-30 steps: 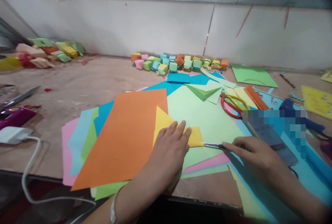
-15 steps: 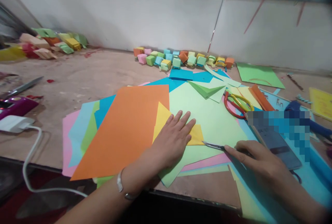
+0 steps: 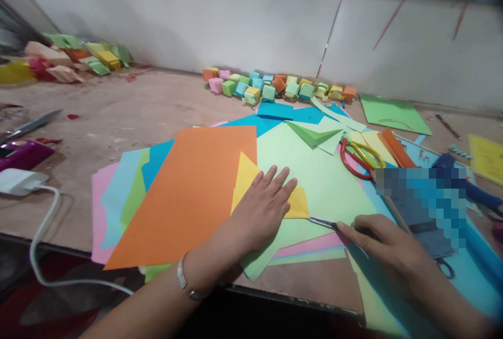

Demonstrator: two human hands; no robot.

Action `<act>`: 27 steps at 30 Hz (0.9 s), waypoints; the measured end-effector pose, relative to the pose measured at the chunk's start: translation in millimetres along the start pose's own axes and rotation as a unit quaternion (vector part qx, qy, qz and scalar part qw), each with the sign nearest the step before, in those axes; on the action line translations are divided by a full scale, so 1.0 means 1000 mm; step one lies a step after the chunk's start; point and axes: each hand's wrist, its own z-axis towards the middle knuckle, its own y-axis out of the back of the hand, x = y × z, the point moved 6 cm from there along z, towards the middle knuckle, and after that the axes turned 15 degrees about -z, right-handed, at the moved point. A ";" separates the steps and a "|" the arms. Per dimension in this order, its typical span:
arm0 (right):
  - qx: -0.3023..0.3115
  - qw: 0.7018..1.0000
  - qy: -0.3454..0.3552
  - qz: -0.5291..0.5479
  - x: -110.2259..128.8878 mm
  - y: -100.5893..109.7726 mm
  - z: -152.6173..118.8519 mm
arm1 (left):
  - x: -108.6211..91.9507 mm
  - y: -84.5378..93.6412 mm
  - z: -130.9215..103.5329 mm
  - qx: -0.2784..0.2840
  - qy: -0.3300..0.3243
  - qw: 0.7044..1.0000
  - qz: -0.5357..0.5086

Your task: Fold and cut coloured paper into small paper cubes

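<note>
Paper sheets [image 3: 188, 192] on table [image 3: 157, 100], phone [image 3: 418, 223] right; boxes [image 3: 269, 90] behind, charger [image 3: 19, 181] left

Widest lane: bare stretch of worktop [image 3: 145, 100] left of the paper pile [image 3: 208, 187], running to the back edge between the heap of folded paper [image 3: 76, 56] and the row of paper blocks [image 3: 279, 86]. Near the left edge: blade [image 3: 33, 125], purple tool [image 3: 27, 155], charger [image 3: 19, 182]; cable [image 3: 49, 197] drooping over the front edge (loose loop). Right side crowded: scissors [image 3: 351, 172], phone [image 3: 428, 237]. Small bare patch at the front edge between left hand [image 3: 265, 208] and right hand [image 3: 387, 242]; thin tool [image 3: 323, 221] bars its far side.
</note>
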 end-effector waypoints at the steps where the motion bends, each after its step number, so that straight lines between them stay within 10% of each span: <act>1: -0.001 1.000 -0.005 0.004 0.002 0.000 -0.001 | 0.001 0.000 0.000 0.001 0.000 1.000 0.001; 15: -0.047 0.996 0.030 -0.073 -0.008 0.010 0.002 | -0.019 0.022 -0.002 -0.121 -0.065 0.988 -0.067; 19: -0.050 0.993 0.045 -0.096 -0.011 0.007 0.001 | -0.010 0.026 -0.013 -0.034 -0.174 0.982 -0.059; 27: -0.065 0.996 0.039 -0.036 -0.004 0.015 0.006 | 0.009 0.014 -0.010 0.044 -0.127 0.990 -0.041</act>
